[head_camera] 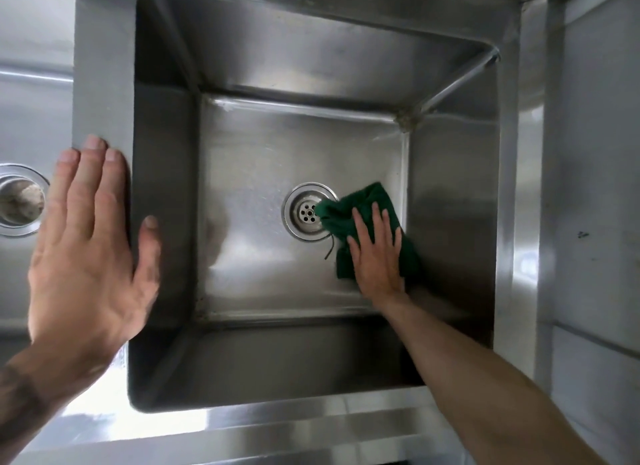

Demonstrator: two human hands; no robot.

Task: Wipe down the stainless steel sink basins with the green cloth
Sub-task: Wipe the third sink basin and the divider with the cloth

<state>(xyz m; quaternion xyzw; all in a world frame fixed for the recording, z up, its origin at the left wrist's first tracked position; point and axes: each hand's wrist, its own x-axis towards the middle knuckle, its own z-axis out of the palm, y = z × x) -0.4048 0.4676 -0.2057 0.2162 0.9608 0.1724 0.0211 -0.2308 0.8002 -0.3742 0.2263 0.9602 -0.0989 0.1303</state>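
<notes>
**Green cloth pinned flat beside the drain**

Down on the floor of the right-hand sink basin (263, 153), toward its right wall and a little nearer the front edge than the back: the green cloth (365, 201), bunched into a rough wad. Lies longer from back to front than from side to side, tilted slightly so the near end sits closer to the right wall. Pokes one folded corner leftward onto the rim of the drain (304, 218), just covering the edge of the strainer holes. Trails a dark loose thread (329, 250) from the lower left side onto bare steel.

Pressed down from above by the right hand (377, 256): fingers straight and slightly spread, tips aimed at the back wall, palm flat on the near half of the fabric. No curl around it, no pinch, just an opened palm bearing on top.

Up at the dividing rim (100, 83) between the two basins: the left hand (86, 243), also flat, four fingers straight and side by side, thumb apart and hanging over the inner left wall. Holds nothing. Slightly blurred, so firm contact with the rim cannot be told.

Beyond that rim, at the left edge: the second basin (31, 101) with its own drain (19, 199). Dark marking on the left forearm, too blurred to read.
</notes>
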